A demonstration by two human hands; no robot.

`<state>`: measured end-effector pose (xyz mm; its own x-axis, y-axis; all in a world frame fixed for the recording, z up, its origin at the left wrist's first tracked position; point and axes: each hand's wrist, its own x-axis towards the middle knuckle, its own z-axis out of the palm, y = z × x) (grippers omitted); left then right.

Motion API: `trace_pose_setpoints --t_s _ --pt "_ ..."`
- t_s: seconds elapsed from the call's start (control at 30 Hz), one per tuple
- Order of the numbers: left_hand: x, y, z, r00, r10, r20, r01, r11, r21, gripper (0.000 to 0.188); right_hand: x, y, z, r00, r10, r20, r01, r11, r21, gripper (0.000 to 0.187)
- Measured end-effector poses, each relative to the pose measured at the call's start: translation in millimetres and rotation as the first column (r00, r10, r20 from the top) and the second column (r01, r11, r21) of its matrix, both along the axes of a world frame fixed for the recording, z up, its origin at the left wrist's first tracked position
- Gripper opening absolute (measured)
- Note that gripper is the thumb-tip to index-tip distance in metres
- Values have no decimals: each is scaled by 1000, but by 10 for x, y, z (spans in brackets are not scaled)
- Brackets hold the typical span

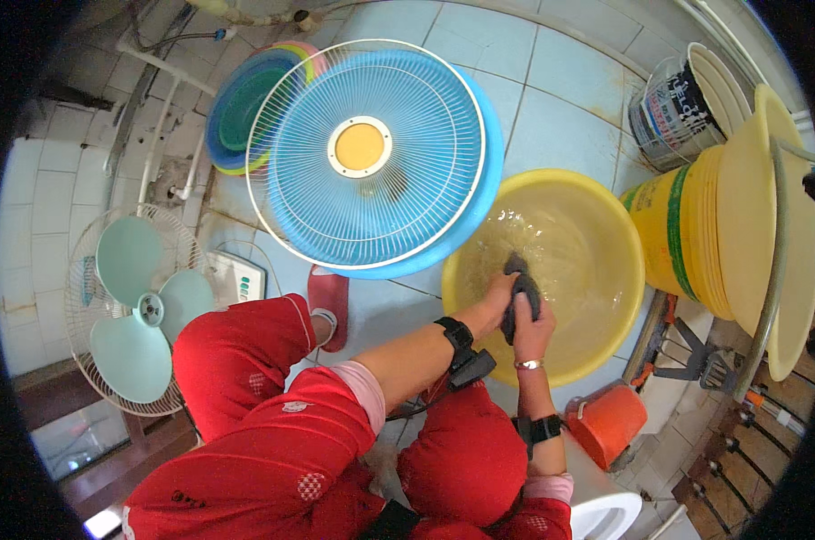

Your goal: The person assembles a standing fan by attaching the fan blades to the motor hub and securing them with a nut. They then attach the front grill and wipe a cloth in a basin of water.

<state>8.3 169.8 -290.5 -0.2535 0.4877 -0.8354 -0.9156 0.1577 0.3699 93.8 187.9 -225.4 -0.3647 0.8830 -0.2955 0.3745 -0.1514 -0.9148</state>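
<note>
Both my hands are over a yellow basin (597,202) of water on the tiled floor. My left hand (496,294) and my right hand (535,326) are closed together on a dark cloth (519,286) just above the water near the basin's front rim. A white wire fan guard (364,153) with a yellow centre disc lies across a blue basin (485,180) just left of the yellow one. My knees in red trousers fill the lower middle.
A fan with pale green blades (137,306) stands at the left with its front guard off. Stacked coloured basins (236,112) sit at the back left. A yellow bucket (673,229), a large tilted basin, a pail and an orange scoop (610,423) crowd the right.
</note>
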Motion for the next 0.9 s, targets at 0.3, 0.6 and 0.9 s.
trace_pose_setpoints --t_s 0.3,0.6,0.9 --pt "-166 155 47 947 -100 -305 145 981 128 30 -24 196 -365 987 75 144 -90 990 106 28" --pt "-190 -276 -17 581 -498 -644 530 832 -165 36 525 483 -898 760 -89 643 7 992 130 44" --pt "-163 -290 -324 956 -286 -64 293 938 186 55 157 182 -660 995 -96 27 97 860 -501 39"
